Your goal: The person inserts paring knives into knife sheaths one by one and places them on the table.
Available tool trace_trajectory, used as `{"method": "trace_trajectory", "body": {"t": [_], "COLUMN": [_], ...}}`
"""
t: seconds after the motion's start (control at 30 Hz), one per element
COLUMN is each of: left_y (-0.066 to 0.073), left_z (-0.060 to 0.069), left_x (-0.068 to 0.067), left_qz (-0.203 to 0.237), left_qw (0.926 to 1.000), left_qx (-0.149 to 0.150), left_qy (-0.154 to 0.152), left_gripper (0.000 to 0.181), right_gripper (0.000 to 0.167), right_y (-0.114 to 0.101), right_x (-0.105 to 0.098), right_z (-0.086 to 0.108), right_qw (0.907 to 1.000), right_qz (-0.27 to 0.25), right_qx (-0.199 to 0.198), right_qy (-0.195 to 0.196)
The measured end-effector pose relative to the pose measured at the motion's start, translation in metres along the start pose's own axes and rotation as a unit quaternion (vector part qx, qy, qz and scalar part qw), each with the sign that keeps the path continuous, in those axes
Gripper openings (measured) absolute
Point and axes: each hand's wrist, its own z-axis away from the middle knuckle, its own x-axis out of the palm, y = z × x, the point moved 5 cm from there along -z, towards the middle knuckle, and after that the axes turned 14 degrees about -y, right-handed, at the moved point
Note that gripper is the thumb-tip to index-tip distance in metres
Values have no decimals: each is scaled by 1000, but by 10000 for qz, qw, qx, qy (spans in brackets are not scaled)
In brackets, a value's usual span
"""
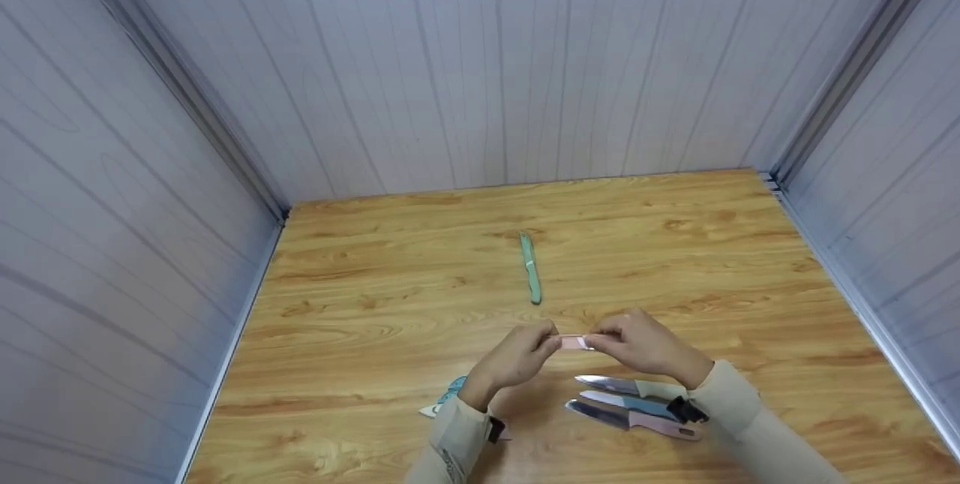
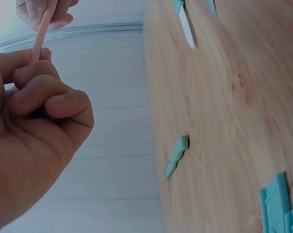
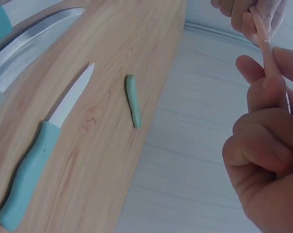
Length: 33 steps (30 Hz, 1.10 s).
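Observation:
My left hand (image 1: 517,355) and right hand (image 1: 643,343) pinch opposite ends of a short flat pink piece (image 1: 573,343), perhaps a knife sheath, raised above the table. A white part shows near its right end; the fingers cover both ends. Edge-on, the pink piece (image 2: 43,31) looks like a thin strip in the left wrist view. Below the right wrist lie a pale-handled knife (image 1: 658,389), a blue-handled knife (image 1: 637,404) and a pink-handled knife (image 1: 654,424). The right wrist view adds a teal-handled knife (image 3: 32,165), hidden under my right hand in the head view.
A slim green knife (image 1: 530,270) lies farther back on the wooden table (image 1: 360,281). Teal patterned pieces (image 1: 454,388) lie beside my left forearm, partly covered by it. Pale panel walls (image 1: 465,79) stand at the back and both sides.

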Motion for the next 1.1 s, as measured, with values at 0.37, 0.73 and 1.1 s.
{"method": "trace_trajectory", "body": {"t": [0.37,0.73,1.1], "left_y": [-17,-39,-56], "left_z": [13,41,56], "left_x": [-19,-42,-39], "left_qz": [-4,-748,-1026], "left_qw": [9993,9928,9849], "left_qx": [-347,-896,-1386], "left_qy": [129,281,129], "left_gripper": [23,23,21], "right_gripper": [32,28,21], "right_y": [10,41,68], "right_x": [-5,-21,-20], "right_z": [-9,-21,-43], "right_qw": [9993,9935,9832], "right_qz": [-172,-54,78], "right_qx": [317,1112,1798], "right_qy": [-109,226,294]}}
